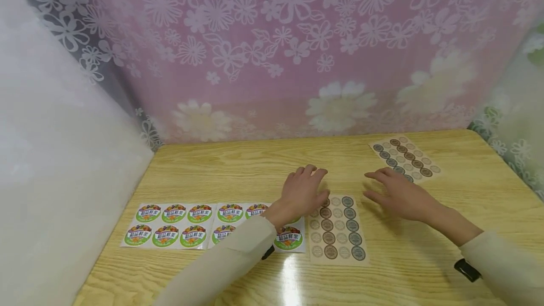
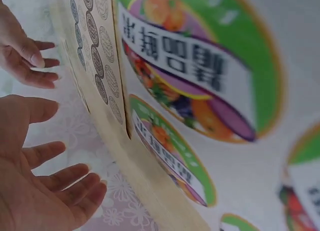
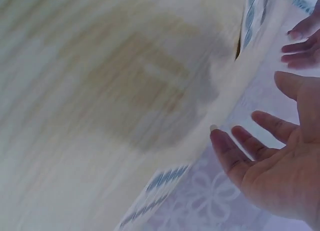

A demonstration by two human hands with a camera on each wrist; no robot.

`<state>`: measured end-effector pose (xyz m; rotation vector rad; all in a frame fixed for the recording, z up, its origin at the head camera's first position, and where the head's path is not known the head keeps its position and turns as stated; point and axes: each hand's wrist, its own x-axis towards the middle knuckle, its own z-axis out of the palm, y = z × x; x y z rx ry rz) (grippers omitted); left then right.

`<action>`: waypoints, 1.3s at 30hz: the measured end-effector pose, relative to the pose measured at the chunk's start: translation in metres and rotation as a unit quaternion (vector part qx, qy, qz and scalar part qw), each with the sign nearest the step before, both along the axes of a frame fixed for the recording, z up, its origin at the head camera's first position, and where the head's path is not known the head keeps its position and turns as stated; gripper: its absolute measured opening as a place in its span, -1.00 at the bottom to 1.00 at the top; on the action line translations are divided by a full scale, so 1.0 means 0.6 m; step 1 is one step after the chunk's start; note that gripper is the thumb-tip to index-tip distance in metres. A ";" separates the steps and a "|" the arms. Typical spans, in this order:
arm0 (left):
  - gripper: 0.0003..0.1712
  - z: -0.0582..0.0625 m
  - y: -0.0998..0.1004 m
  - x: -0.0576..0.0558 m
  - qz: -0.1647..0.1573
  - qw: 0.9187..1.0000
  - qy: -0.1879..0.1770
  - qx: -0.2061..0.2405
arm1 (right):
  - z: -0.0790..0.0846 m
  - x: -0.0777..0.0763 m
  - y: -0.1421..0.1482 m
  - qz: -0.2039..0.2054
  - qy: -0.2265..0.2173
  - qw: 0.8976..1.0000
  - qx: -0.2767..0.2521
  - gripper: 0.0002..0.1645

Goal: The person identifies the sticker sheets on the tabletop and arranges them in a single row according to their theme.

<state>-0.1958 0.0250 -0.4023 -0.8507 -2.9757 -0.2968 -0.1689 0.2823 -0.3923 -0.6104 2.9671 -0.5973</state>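
Note:
My left hand [image 1: 301, 192] hovers above the seam between the fruit-label stickers and a brown sticker sheet [image 1: 338, 230], fingers spread and loosely bent, holding nothing. That sheet carries rows of round seals in brown, grey and pale tones. My right hand [image 1: 401, 195] is in the air just right of the same sheet, its fingers parted and nothing between them. Two white sheets of round fruit labels [image 1: 170, 225] lie side by side at the left; my left forearm hides part of the right one. In the left wrist view, the fruit labels [image 2: 200, 66] loom close beside the relaxed left fingers [image 2: 65, 178].
A second sheet of round seals [image 1: 403, 157] lies askew at the back right of the wooden table [image 1: 221, 169]. Behind the table hangs a pink floral curtain [image 1: 263, 60]. White fabric [image 1: 63, 155] borders the left side.

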 end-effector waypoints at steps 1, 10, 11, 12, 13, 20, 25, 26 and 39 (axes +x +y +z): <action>-0.45 0.000 0.005 -0.003 -0.002 1.000 -0.001 0.001 | 0.002 -0.004 0.009 -0.002 -0.002 1.000 0.001 -0.28; -0.35 -0.004 0.053 -0.023 -0.024 1.000 0.009 -0.019 | 0.003 -0.051 0.092 -0.022 0.004 1.000 0.004 -0.29; -0.34 -0.005 0.058 -0.025 -0.025 0.999 0.010 -0.023 | 0.002 -0.056 0.099 -0.027 0.002 1.000 0.005 -0.28; -0.33 -0.007 0.063 -0.027 -0.026 0.999 0.009 -0.029 | 0.000 -0.061 0.107 -0.031 0.001 1.000 0.006 -0.28; -0.32 -0.009 0.067 -0.029 -0.027 0.999 0.008 -0.032 | -0.002 -0.065 0.114 -0.034 0.000 0.999 0.007 -0.28; -0.32 -0.016 0.099 -0.041 -0.044 0.998 0.016 -0.038 | -0.026 -0.097 0.164 -0.048 0.017 0.998 0.020 -0.31; -0.32 -0.017 0.119 -0.049 -0.057 0.997 0.023 -0.049 | -0.035 -0.116 0.185 -0.084 -0.005 0.996 0.037 -0.23; -0.32 -0.017 0.122 -0.051 -0.059 0.997 0.024 -0.051 | -0.036 -0.118 0.187 -0.094 -0.016 0.995 0.038 -0.19; -0.35 -0.025 0.133 -0.061 -0.069 0.993 0.028 -0.088 | -0.043 -0.133 0.187 -0.165 -0.082 0.982 0.053 0.13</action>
